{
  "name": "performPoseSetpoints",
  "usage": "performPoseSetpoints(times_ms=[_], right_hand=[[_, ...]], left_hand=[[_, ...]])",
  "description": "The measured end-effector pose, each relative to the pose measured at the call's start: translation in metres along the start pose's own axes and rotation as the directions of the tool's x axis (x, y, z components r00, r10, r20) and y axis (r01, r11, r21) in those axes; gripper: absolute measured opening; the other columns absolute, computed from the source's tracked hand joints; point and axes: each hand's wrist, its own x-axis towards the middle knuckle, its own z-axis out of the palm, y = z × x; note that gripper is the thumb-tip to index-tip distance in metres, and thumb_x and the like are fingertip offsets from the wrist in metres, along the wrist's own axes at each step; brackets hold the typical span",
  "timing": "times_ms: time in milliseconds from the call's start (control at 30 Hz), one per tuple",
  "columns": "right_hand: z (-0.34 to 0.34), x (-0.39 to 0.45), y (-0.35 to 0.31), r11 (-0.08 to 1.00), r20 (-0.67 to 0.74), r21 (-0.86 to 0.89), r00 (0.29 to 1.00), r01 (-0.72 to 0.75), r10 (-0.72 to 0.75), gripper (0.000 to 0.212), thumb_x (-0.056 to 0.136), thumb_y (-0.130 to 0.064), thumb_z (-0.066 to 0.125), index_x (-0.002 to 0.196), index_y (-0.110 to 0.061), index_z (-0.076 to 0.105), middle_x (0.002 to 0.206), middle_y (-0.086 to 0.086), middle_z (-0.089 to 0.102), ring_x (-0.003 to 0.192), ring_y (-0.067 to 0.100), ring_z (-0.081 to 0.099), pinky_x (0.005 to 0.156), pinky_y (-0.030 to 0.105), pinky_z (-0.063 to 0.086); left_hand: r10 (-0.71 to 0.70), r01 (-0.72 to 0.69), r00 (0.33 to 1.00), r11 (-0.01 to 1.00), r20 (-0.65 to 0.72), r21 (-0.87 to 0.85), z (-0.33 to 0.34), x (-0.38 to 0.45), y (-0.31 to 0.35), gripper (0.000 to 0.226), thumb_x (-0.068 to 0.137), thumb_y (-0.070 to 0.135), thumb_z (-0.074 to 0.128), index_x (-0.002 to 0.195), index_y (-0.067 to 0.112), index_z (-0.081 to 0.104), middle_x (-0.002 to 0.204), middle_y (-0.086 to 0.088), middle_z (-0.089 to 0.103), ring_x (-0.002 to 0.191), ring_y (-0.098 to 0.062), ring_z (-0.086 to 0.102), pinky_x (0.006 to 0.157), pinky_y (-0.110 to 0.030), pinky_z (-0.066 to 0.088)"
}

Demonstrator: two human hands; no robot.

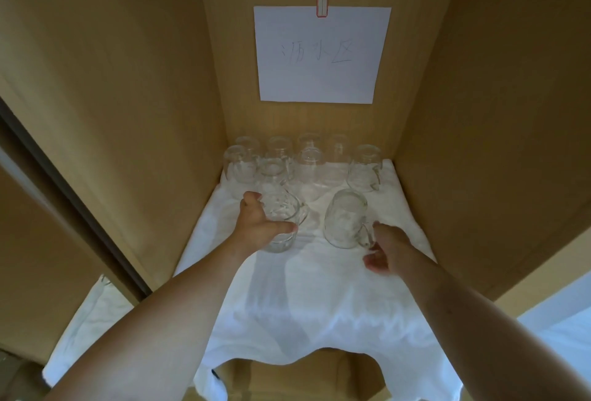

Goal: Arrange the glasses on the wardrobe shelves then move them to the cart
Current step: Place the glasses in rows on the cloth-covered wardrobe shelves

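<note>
- Nearest, two bare forearms reach forward into a wooden wardrobe compartment, over the front edge of a white cloth [319, 311] that covers the shelf and hangs down past its lip.
- The left hand [259, 228] has its grip curled round a clear glass mug [283, 224], thumb on the near side and fingers on the far side; the mug's handle points right.
- The right hand [388, 252] is at the handle of a second glass mug [347, 220], which stands upside down on the cloth; the fingers are bent at the handle, but whether they actually pinch it I cannot tell.
- The two mugs stand side by side, apart from each other, in the middle of the shelf.
- Further back, a group of glasses [307, 160] stands in rows against the rear wall, mouths down as far as I can make out; one handled mug [364, 170] sits at the right end, a little apart.
- On the back panel above them hangs a white paper sheet [319, 55] with faint handwriting, fixed at the top by a red-edged sticker [322, 7].
- To the lower left, outside the compartment, more white cloth [86, 320] shows.
</note>
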Motion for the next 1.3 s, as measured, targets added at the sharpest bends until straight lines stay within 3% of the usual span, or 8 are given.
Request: performPoseSetpoints(times_ms=[100,200,267,333,500,767,1033,1300], right_hand=[[0.009,0.003,-0.009,0.892,-0.246,-0.257,0.867,0.372,-0.433,0.064,0.099,-0.062,0.044,0.115,-0.002,0.061,0.107,0.018,0.067,0.102,0.039,0.067,0.087,0.042,0.056],[0.027,-0.001,-0.008,0.76,-0.061,-0.337,0.792,0.557,-0.607,0.096,0.077,-0.076,0.067,0.15,-0.018,0.043,0.145,0.01,0.052,0.131,0.031,0.053,0.096,0.033,0.047],[0.037,0.002,-0.009,0.664,0.085,-0.474,0.78,0.579,-0.619,0.121,0.062,-0.067,0.086,0.157,-0.019,0.028,0.153,0.008,0.043,0.137,0.03,0.046,0.105,0.038,0.046],[0.042,0.01,-0.014,0.574,0.089,-0.593,0.754,0.565,-0.65,0.119,0.059,-0.052,0.094,0.153,-0.014,0.031,0.147,0.011,0.048,0.133,0.03,0.049,0.103,0.035,0.043],[0.048,0.029,-0.035,0.62,0.026,-0.549,0.752,0.561,-0.658,0.107,0.056,-0.043,0.098,0.144,-0.015,0.043,0.138,0.009,0.059,0.127,0.029,0.056,0.097,0.034,0.046],[0.064,0.06,-0.068,0.626,0.005,-0.531,0.741,0.571,-0.672,0.112,0.058,-0.034,0.099,0.15,-0.015,0.038,0.144,0.011,0.055,0.132,0.031,0.053,0.103,0.038,0.046],[0.071,0.078,-0.092,0.651,0.022,-0.502,0.761,0.569,-0.648,0.117,0.058,-0.027,0.1,0.153,-0.013,0.033,0.147,0.014,0.05,0.134,0.032,0.049,0.108,0.04,0.045],[0.067,0.082,-0.106,0.563,0.134,-0.567,0.743,0.6,-0.656,0.11,0.059,-0.027,0.099,0.15,-0.01,0.04,0.148,0.013,0.051,0.136,0.03,0.048,0.11,0.042,0.043]], left_hand=[[-0.002,0.002,1.0,1.0,0.007,0.001,0.0,0.002,0.0,0.115,0.045,0.036,0.098,0.134,0.019,0.028,0.143,-0.005,0.032,0.132,-0.022,0.041,0.113,-0.041,0.042],[-0.003,0.002,1.0,0.999,0.015,0.037,0.001,0.005,0.001,0.11,0.052,0.03,0.101,0.134,0.019,0.028,0.142,-0.005,0.031,0.131,-0.022,0.041,0.113,-0.04,0.042],[-0.002,0.001,1.0,0.999,0.022,0.053,0.001,0.006,0.002,0.109,0.055,0.028,0.101,0.135,0.018,0.027,0.142,-0.006,0.031,0.131,-0.022,0.04,0.113,-0.04,0.041],[0.005,-0.006,1.0,0.998,0.02,0.06,0.002,0.006,0.003,0.108,0.056,0.026,0.101,0.136,0.017,0.027,0.142,-0.006,0.031,0.131,-0.022,0.04,0.113,-0.04,0.042],[0.016,-0.017,1.0,0.997,0.021,0.079,0.004,0.009,0.004,0.109,0.055,0.024,0.101,0.134,0.017,0.027,0.139,-0.004,0.03,0.13,-0.022,0.04,0.112,-0.038,0.042],[0.006,-0.008,1.0,0.996,0.029,0.088,0.009,0.013,0.003,0.122,0.037,0.042,0.093,0.136,0.018,0.027,0.135,0.0,0.029,0.128,-0.017,0.04,0.109,-0.033,0.043],[0.018,-0.019,0.999,0.999,0.027,0.046,0.012,0.013,0.001,0.113,0.04,0.035,0.098,0.131,0.023,0.03,0.135,-0.001,0.034,0.126,-0.017,0.044,0.105,-0.027,0.044],[0.015,-0.015,0.999,1.0,0.041,0.004,0.013,0.013,0.002,0.107,0.045,0.025,0.1,0.127,0.024,0.031,0.133,-0.001,0.034,0.125,-0.015,0.044,0.096,-0.02,0.042]])
